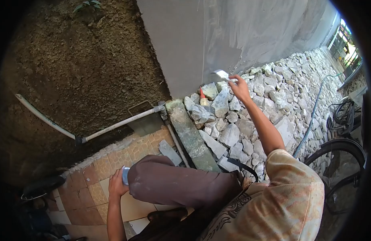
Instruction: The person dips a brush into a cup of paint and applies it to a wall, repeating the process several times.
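My right hand (239, 87) is closed round the handle of a paintbrush (221, 74), whose pale head points left, close to the lower part of the grey wall (177, 44). A darker, wet-looking patch shows on the wall above the brush. Down at the left, beside my bent knee, my left hand (118, 184) grips a small light-blue container (125, 176), partly hidden by the fingers and the knee. A red-tipped object (202, 94) and a crumpled clear plastic bag (202, 114) lie on the stones below the brush.
White rubble (229, 134) runs along the wall. A concrete ledge (189, 132) separates it from the tiled floor (87, 197). A white pipe (117, 124) crosses at the left below rough earth. A blue hose (314, 114) and a bicycle wheel (334, 144) are at the right.
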Tool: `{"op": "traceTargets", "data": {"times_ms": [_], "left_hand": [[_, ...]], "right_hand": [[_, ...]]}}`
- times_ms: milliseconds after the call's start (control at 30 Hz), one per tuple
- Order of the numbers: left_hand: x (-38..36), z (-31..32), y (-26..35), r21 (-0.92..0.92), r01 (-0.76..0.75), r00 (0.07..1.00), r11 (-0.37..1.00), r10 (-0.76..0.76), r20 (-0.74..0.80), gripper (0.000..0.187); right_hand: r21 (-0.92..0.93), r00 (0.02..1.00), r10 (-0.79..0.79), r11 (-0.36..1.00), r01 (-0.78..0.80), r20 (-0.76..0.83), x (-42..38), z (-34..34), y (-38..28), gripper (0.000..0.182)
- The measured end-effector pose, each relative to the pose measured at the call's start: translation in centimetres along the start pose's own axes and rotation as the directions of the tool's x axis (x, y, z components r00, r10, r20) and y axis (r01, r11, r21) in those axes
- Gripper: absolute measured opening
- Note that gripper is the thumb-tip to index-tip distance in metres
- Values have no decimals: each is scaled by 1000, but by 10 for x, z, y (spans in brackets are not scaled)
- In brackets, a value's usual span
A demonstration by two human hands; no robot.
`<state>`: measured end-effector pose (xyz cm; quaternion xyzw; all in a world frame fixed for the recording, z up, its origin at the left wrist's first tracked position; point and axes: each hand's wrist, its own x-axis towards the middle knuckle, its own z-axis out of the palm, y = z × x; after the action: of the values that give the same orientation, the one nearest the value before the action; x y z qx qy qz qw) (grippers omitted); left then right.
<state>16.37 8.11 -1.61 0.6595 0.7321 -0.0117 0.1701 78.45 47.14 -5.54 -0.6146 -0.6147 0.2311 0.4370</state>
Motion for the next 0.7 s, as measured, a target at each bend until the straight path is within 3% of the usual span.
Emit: {"op": "traceTargets", "data": {"times_ms": [100,133,267,400,500,567,700], "left_hand": [[-1,4,-2,2,5,1000,1000,-5,-9,103],[-2,5,-2,7,-2,1000,1000,2,3,102],[2,14,-10,39,-34,997,999,31,74,95],[11,11,-4,14,-43,998,999,42,57,89],[13,-5,12,-19,12,996,1000,-10,88,84],[16,-2,10,-32,-45,999,998,45,20,82],[13,5,8,-45,-43,997,998,45,56,80]], "right_hand": [[-98,996,19,995,-28,-91,-31,-24,-1,34],[-161,992,111,980,-118,-52,-36,-30,1,34],[-343,987,131,935,-94,88,-30,-15,42,33],[-327,993,116,939,-108,6,8,5,36,34],[-329,981,179,933,-147,69,16,-15,-3,35],[-60,998,-32,998,28,-56,10,-27,-6,35],[-15,997,72,997,-72,-29,-23,-53,14,35]]}}
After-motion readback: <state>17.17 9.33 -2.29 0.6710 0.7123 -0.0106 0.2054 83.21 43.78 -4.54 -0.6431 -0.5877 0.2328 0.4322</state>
